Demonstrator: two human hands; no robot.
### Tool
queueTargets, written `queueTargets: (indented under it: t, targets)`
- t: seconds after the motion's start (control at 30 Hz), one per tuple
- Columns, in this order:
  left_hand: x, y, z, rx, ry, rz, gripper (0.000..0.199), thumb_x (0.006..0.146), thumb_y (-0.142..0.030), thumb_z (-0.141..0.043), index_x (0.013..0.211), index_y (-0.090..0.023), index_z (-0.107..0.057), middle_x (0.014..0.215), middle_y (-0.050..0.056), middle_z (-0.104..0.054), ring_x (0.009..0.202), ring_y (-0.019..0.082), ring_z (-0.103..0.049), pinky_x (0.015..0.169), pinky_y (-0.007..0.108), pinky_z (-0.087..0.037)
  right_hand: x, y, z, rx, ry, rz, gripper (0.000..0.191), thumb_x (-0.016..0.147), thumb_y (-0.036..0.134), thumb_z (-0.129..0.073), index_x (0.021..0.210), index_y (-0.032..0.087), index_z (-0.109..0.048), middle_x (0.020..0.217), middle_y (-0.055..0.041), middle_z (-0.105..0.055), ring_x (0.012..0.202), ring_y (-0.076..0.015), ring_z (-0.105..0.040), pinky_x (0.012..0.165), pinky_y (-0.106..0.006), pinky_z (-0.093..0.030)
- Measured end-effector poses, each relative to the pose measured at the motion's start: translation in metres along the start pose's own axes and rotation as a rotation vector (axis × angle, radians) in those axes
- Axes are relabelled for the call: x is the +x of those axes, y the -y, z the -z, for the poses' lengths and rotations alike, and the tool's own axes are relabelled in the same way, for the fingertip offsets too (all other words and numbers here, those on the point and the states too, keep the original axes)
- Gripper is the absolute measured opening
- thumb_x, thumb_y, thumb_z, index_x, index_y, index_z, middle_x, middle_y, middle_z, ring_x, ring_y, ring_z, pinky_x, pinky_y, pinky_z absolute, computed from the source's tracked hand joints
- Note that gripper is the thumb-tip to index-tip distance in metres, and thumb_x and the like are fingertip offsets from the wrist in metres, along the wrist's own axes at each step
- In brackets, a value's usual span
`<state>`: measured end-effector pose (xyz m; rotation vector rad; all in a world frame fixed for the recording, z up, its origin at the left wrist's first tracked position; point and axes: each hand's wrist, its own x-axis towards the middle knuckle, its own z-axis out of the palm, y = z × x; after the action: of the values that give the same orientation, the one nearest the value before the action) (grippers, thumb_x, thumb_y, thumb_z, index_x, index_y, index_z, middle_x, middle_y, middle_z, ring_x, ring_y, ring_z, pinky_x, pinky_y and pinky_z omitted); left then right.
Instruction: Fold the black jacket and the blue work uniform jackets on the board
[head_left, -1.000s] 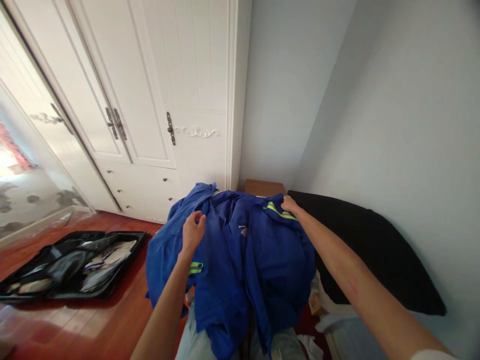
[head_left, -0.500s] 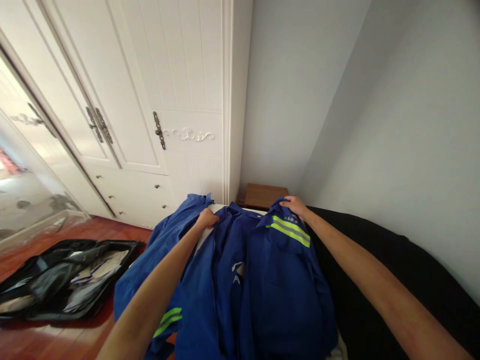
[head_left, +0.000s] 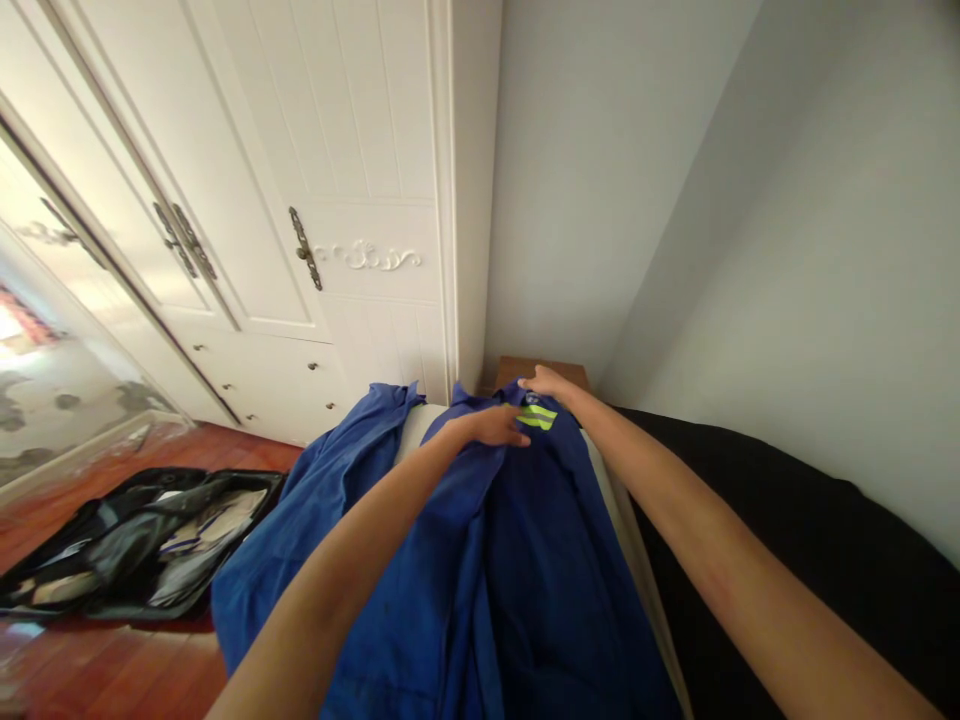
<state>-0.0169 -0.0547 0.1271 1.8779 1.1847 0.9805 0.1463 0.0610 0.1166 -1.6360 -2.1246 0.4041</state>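
Well to the left of the blue work jacket (head_left: 566, 570), a black suitcase (head_left: 127, 540) lies open on the reddish wood floor (head_left: 161, 675), packed with dark and pale clothing. Behind the jacket and to its left rises a white panelled wardrobe (head_left: 375, 130), with dark ornate handles, small drawer knobs and a raised scroll carving on its doors. The jacket is spread with its collar end away from the person, one blue part of it reaching out on the left; a pale surface (head_left: 414, 432) shows beneath, between the blue folds and along the right edge. The left grip (head_left: 499, 427), a bare hand, is over the jacket's upper part, thumb apart; whether it is closed on cloth cannot be told. Just right of it, the jacket bears a yellow-green and grey reflective stripe (head_left: 537, 417) and, above that, a small pale emblem (head_left: 531, 398) too small to read. The right grip (head_left: 541, 382) has its fingertips at the jacket's top edge; how firmly they hold cannot be told. A brown wooden cabinet top (head_left: 574, 374) stands just beyond the jacket, black fabric (head_left: 757, 500) lies to its right, and a plain grey wall (head_left: 847, 300) rises behind.
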Motion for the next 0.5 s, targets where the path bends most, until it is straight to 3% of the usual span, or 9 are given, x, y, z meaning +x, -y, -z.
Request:
queueTargets:
  t: [0.07,0.13,0.23,0.3,0.33,0.4,0.5]
  targets:
    - [-0.021,0.010,-0.010,-0.021,0.044,0.010,0.019,0.060,-0.026,-0.081,0.075,-0.021,-0.070,0.068,0.004,-0.070,0.062,0.023,-0.067,0.064,0.031,-0.052,-0.028,-0.014,-0.009,0.012,0.056,-0.002,0.054,0.074,0.028,-0.075,0.122,0.009,-0.062,0.124,-0.0205,-0.066,0.115,-0.0301,-0.062,0.095,-0.033,-0.048]
    - [-0.049,0.019,-0.001,-0.068,-0.016,0.005,0.022,0.068,-0.032,-0.076,0.087,-0.021,-0.072,0.085,0.007,-0.074,0.079,0.025,-0.070,0.075,0.033,-0.053,-0.060,-0.031,-0.007,0.024,0.094,-0.007,0.057,0.074,0.023,-0.073,0.128,0.011,-0.059,0.131,-0.0186,-0.062,0.118,-0.0283,-0.061,0.097,-0.035,-0.048]
    - [-0.101,0.029,0.039,-0.131,-0.327,0.064,0.030,0.076,-0.034,-0.065,0.103,-0.021,-0.070,0.099,0.009,-0.074,0.095,0.026,-0.069,0.088,0.036,-0.052,-0.113,-0.063,0.011,0.140,0.106,-0.051,0.058,0.078,0.019,-0.066,0.135,0.014,-0.053,0.133,-0.0174,-0.061,0.115,-0.0253,-0.064,0.097,-0.037,-0.050]
    - [-0.141,0.036,0.069,0.038,-0.523,0.179,0.029,0.071,-0.029,-0.064,0.098,-0.021,-0.070,0.093,0.007,-0.075,0.091,0.026,-0.069,0.089,0.037,-0.052,-0.153,-0.083,0.030,0.265,0.060,-0.097,0.058,0.078,0.018,-0.065,0.134,0.016,-0.053,0.131,-0.0174,-0.061,0.112,-0.0247,-0.065,0.095,-0.038,-0.052]
    - [-0.161,0.041,0.080,0.155,-0.546,0.246,0.027,0.067,-0.027,-0.064,0.093,-0.023,-0.071,0.089,0.007,-0.075,0.089,0.027,-0.069,0.087,0.037,-0.052,-0.174,-0.091,0.039,0.314,0.037,-0.123,0.056,0.077,0.017,-0.064,0.132,0.016,-0.054,0.129,-0.0173,-0.062,0.109,-0.0242,-0.066,0.093,-0.037,-0.054]
    - [-0.198,0.049,0.093,0.222,-0.486,0.355,0.023,0.059,-0.024,-0.065,0.081,-0.025,-0.072,0.076,0.005,-0.074,0.076,0.026,-0.069,0.072,0.033,-0.054,-0.216,-0.101,0.054,0.400,0.077,-0.209,0.050,0.078,0.017,-0.061,0.128,0.017,-0.054,0.122,-0.0171,-0.065,0.096,-0.0224,-0.071,0.080,-0.033,-0.059]
    - [-0.236,0.056,0.090,0.121,-0.226,0.492,0.027,0.054,-0.027,-0.064,0.080,-0.025,-0.072,0.067,0.002,-0.071,0.052,0.022,-0.063,0.047,0.028,-0.047,-0.272,-0.098,0.061,0.482,0.392,-0.394,0.046,0.080,0.025,-0.061,0.125,0.017,-0.051,0.109,-0.0156,-0.069,0.066,-0.0193,-0.072,0.050,-0.027,-0.056]
